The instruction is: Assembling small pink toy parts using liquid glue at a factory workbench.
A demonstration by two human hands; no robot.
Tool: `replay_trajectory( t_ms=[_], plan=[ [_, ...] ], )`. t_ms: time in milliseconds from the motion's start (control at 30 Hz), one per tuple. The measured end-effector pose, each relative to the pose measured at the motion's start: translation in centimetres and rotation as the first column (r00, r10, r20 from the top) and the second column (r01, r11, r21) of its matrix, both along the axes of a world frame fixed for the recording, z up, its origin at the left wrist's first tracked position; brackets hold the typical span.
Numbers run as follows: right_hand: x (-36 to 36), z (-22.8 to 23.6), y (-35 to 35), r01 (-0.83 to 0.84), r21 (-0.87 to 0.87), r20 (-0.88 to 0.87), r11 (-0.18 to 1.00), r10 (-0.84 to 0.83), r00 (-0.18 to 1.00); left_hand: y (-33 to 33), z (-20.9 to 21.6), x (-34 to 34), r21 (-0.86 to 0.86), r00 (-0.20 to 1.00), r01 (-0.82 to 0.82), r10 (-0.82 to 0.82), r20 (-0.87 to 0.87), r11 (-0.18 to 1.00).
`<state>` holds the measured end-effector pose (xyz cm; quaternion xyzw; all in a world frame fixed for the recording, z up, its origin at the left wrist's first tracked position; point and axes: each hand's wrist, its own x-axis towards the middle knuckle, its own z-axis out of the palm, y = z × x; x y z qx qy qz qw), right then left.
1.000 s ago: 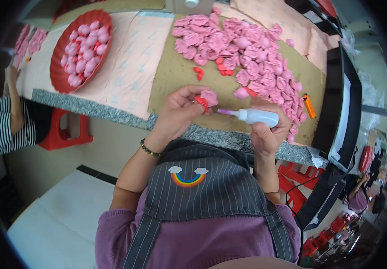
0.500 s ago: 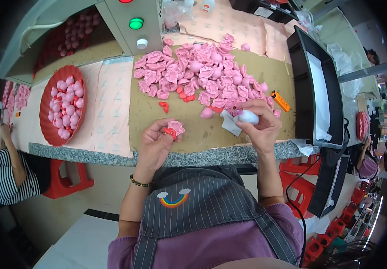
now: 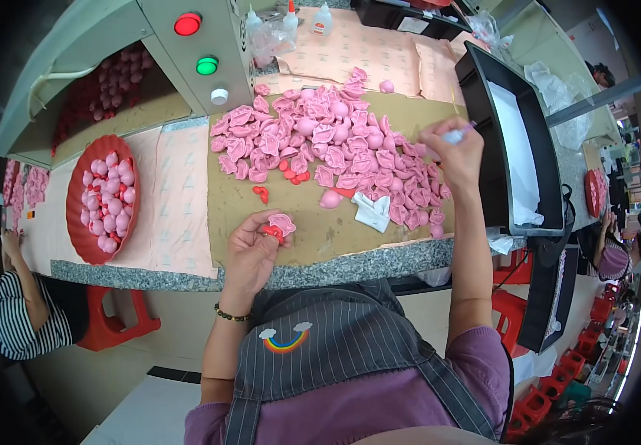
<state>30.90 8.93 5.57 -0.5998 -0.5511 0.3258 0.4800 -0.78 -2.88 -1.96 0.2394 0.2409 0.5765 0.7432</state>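
My left hand (image 3: pixel 252 251) is closed, its fingertips pinching a small pink cup-shaped piece (image 3: pixel 283 223) with a red bow-shaped piece (image 3: pixel 273 233) against it. Over the right side of the mat, my right hand (image 3: pixel 457 152) grips a small white squeeze bottle (image 3: pixel 454 136) with a purplish tip. Between the hands lies a folded white cloth or tissue (image 3: pixel 372 213). Beyond them spreads a heap of pink cup-shaped pieces and balls (image 3: pixel 335 137). Several red pieces (image 3: pixel 292 173) lie at its near edge, and a loose red bow (image 3: pixel 261 194) and a pink ball (image 3: pixel 330 199) lie closer to me.
A red scalloped basket (image 3: pixel 76 222) of pink balls stands on the left. Behind it is a grey machine (image 3: pixel 179 55) with red and green buttons. A black tray (image 3: pixel 476 89) stands at the right, clear bottles (image 3: pixel 322 21) at the back. A person in striped clothing (image 3: pixel 20 315) sits at left.
My right hand has lifted the white bottle away from the folded cloth, up and to the right. My left hand still holds the pink and red pieces. The head view has shifted slightly.
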Motion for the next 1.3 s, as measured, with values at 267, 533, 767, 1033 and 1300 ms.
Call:
replay_trajectory(
  t_ms=[267, 533, 767, 1033, 1300],
  plan=[
    [-0.8, -3.7, 5.9, -0.476, 0.185, 0.555, 0.860, 0.308, 0.773, 0.1, -0.1, 0.2, -0.009, 1.000, -0.004, 0.004, 0.002, 1.000],
    [-3.1, 0.1, 0.8, -0.284, 0.098, 0.387, 0.954, 0.227, 0.894, -0.5, -0.2, 0.0, 0.005, 1.000, -0.021, 0.021, 0.005, 1.000],
    [-9.3, -1.4, -6.8, -0.555, 0.361, 0.166, 0.750, 0.534, 0.829, 0.6, 3.2, 3.0, -0.084, 0.936, 0.159, -0.123, 0.330, 0.984],
    [-10.6, -4.2, -8.0, -0.542, 0.289, 0.145, 0.789, 0.523, 0.840, -0.4, 0.3, 3.3, 0.035, 0.991, -0.126, 0.124, 0.045, 0.991],
    [-12.1, -4.7, -9.0, -0.360, 0.024, -0.273, 0.933, 0.353, 0.895, -0.7, -0.4, 3.4, 0.054, 0.990, -0.091, 0.085, 0.110, 0.994]
  ],
)
